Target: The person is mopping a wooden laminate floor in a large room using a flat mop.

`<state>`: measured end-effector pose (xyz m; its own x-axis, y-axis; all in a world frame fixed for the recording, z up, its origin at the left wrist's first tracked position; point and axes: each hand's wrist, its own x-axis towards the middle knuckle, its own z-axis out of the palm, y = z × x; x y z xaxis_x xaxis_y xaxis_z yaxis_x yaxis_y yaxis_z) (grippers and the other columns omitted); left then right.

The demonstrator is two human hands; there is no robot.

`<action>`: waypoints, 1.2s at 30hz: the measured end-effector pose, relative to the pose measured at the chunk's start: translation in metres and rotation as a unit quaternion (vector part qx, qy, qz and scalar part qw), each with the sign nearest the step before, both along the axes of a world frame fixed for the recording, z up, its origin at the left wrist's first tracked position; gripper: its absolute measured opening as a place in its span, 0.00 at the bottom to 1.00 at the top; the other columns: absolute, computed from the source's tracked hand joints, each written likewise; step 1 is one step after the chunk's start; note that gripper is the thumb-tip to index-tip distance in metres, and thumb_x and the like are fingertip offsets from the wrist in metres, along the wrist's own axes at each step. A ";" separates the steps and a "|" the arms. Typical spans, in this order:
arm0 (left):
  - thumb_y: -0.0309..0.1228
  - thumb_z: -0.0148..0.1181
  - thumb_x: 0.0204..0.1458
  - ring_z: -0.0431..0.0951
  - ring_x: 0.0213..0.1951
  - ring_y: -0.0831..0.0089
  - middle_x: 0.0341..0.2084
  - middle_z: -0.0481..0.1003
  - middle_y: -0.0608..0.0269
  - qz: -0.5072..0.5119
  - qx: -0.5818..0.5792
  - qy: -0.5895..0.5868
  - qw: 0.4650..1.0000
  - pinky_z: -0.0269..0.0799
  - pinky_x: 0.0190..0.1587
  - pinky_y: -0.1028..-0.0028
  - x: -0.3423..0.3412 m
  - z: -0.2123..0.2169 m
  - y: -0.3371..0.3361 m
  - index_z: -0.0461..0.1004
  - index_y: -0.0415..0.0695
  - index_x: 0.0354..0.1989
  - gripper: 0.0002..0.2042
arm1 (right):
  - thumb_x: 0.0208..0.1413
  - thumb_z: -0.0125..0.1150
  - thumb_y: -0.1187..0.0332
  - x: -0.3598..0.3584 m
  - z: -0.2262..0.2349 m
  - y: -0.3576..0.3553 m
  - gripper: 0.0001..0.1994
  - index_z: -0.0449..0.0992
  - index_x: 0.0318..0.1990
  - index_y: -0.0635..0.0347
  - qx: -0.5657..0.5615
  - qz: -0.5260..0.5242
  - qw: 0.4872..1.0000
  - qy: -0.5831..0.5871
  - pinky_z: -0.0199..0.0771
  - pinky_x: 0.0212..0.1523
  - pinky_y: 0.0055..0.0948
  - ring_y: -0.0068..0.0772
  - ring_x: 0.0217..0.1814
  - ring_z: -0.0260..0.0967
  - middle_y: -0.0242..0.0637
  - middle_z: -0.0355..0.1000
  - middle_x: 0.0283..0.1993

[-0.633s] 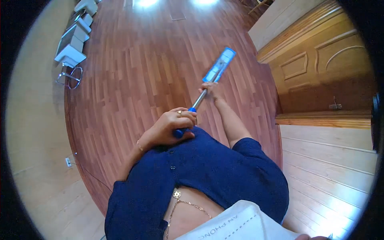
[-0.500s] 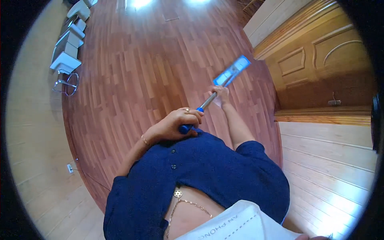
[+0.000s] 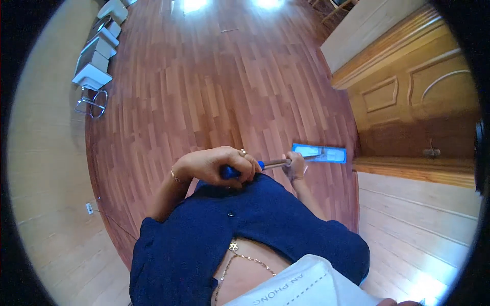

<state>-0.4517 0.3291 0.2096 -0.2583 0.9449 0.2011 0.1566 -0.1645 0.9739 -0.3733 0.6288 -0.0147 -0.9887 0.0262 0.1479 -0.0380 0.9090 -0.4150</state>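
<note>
Flat rectangular mop head [image 3: 319, 153]: light blue pad with a brighter blue edge, on a silver metal pole with blue handle end [image 3: 230, 172]. Wooden plank floor [image 3: 204, 86]: reddish-brown, staggered strip pattern; panelled wooden door [image 3: 408, 102] golden-brown. Short-sleeved buttoned shirt [image 3: 265, 224] dark navy, row of padded chairs [image 3: 97, 56] white on chrome frames.

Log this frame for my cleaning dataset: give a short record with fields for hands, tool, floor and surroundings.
left hand: closed on the blue grip at the top of the mop
right hand: around the shaft lower down
mop head: blue, flat on the floor, near the door
floor: reddish wood planks
door: brown wood, right side
chairs: pale, along the left wall
</note>
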 end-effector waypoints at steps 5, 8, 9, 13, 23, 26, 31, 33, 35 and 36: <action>0.23 0.64 0.45 0.74 0.48 0.53 0.32 0.75 0.53 0.028 0.003 0.056 0.998 0.68 0.48 0.59 0.006 0.030 -0.004 0.73 0.41 0.27 0.05 | 0.51 0.57 0.59 -0.021 0.035 -0.011 0.14 0.69 0.21 0.57 0.016 0.038 0.999 -0.031 0.68 0.31 0.45 0.49 0.32 0.69 0.42 0.70 0.25; 0.22 0.65 0.43 0.74 0.47 0.53 0.33 0.75 0.54 0.067 -0.050 0.068 0.994 0.69 0.47 0.58 0.016 0.040 -0.006 0.73 0.41 0.27 0.06 | 0.52 0.57 0.60 -0.041 0.039 -0.015 0.13 0.69 0.21 0.57 -0.011 0.069 0.998 -0.009 0.67 0.31 0.45 0.50 0.32 0.69 0.43 0.69 0.25; 0.22 0.65 0.43 0.74 0.48 0.53 0.33 0.75 0.55 0.088 -0.060 0.080 0.991 0.69 0.48 0.59 0.018 0.042 -0.002 0.72 0.41 0.27 0.06 | 0.52 0.57 0.61 -0.049 0.040 -0.015 0.13 0.69 0.21 0.58 -0.029 0.077 0.997 0.003 0.67 0.31 0.45 0.50 0.32 0.68 0.44 0.69 0.25; 0.22 0.65 0.43 0.73 0.50 0.55 0.35 0.75 0.57 0.150 -0.066 0.099 0.982 0.68 0.49 0.60 0.017 0.027 0.004 0.72 0.41 0.27 0.07 | 0.49 0.61 0.64 -0.094 0.020 -0.013 0.11 0.70 0.20 0.57 -0.051 0.114 0.992 0.036 0.68 0.32 0.45 0.51 0.32 0.67 0.44 0.69 0.26; 0.23 0.64 0.43 0.74 0.49 0.63 0.34 0.75 0.62 0.386 -0.074 0.152 0.907 0.63 0.48 0.64 0.038 -0.029 0.009 0.70 0.44 0.26 0.07 | 0.36 0.64 0.71 -0.207 -0.041 -0.056 0.15 0.73 0.37 0.47 -0.007 0.233 0.971 0.052 0.71 0.36 0.44 0.45 0.40 0.72 0.37 0.72 0.33; 0.25 0.64 0.44 0.74 0.49 0.67 0.33 0.75 0.66 0.433 -0.108 0.204 0.871 0.59 0.47 0.65 0.055 -0.015 0.000 0.70 0.47 0.26 0.07 | 0.39 0.62 0.71 -0.217 -0.047 -0.092 0.14 0.74 0.37 0.45 -0.011 0.265 0.963 0.048 0.69 0.37 0.44 0.44 0.41 0.72 0.36 0.73 0.33; 0.30 0.66 0.43 0.76 0.47 0.69 0.29 0.77 0.67 0.506 -0.166 0.263 0.804 0.58 0.47 0.66 0.095 0.019 -0.028 0.72 0.48 0.26 0.07 | 0.35 0.63 0.72 -0.202 -0.034 -0.168 0.15 0.76 0.35 0.44 -0.069 0.373 0.921 0.092 0.69 0.37 0.39 0.41 0.39 0.73 0.33 0.74 0.32; 0.30 0.67 0.43 0.77 0.46 0.70 0.30 0.77 0.67 0.529 -0.178 0.270 0.785 0.59 0.47 0.66 0.115 0.038 -0.038 0.72 0.48 0.26 0.07 | 0.34 0.63 0.71 -0.184 -0.009 -0.200 0.14 0.76 0.34 0.44 -0.063 0.420 0.903 0.061 0.66 0.35 0.38 0.39 0.40 0.73 0.32 0.74 0.31; 0.33 0.68 0.43 0.79 0.42 0.69 0.30 0.78 0.66 0.547 -0.199 0.281 0.763 0.60 0.47 0.65 0.133 0.055 -0.048 0.73 0.48 0.24 0.08 | 0.33 0.64 0.68 -0.172 -0.010 -0.225 0.13 0.76 0.32 0.43 -0.092 0.478 0.871 0.072 0.63 0.38 0.37 0.36 0.39 0.73 0.29 0.74 0.28; 0.33 0.68 0.43 0.79 0.41 0.68 0.28 0.78 0.66 0.559 -0.210 0.288 0.748 0.60 0.48 0.65 0.146 0.064 -0.054 0.73 0.48 0.23 0.09 | 0.33 0.64 0.67 -0.160 0.000 -0.243 0.12 0.76 0.31 0.43 -0.085 0.500 0.859 0.069 0.62 0.39 0.37 0.35 0.38 0.73 0.28 0.73 0.27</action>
<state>-0.3059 0.2751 0.2735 -0.9198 0.2133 0.3295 0.3812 0.6853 0.6205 -0.5335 0.3858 -0.0143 -0.5025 -0.7933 0.3437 -0.8241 0.3194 -0.4678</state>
